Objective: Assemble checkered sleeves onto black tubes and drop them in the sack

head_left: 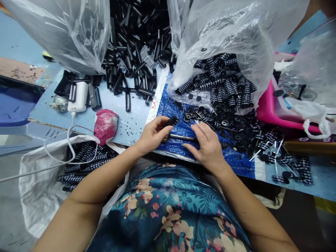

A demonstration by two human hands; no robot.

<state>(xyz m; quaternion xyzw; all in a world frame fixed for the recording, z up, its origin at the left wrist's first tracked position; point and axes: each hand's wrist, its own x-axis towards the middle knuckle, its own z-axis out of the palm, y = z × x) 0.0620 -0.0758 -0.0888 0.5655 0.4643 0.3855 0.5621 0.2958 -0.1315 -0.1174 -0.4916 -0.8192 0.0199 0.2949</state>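
Observation:
My left hand (153, 134) is closed round a short black tube (172, 121) whose end sticks out past the fingers. A thin metal rod (182, 137) lies between both hands over the blue sheet (174, 105). My right hand (207, 145) curls over the rod's right end, fingers bent and pinching it. Small black washers (224, 123) lie scattered just beyond the right hand.
A heap of black tubes (136, 45) fills the back. A clear bag (223, 52) holds black-and-white patterned rollers (225, 85). A pink tray (273, 112) stands right. A white charger (78, 98) and a pink wrapped lump (105, 126) lie left. A white sack (39, 189) of rollers sits below left.

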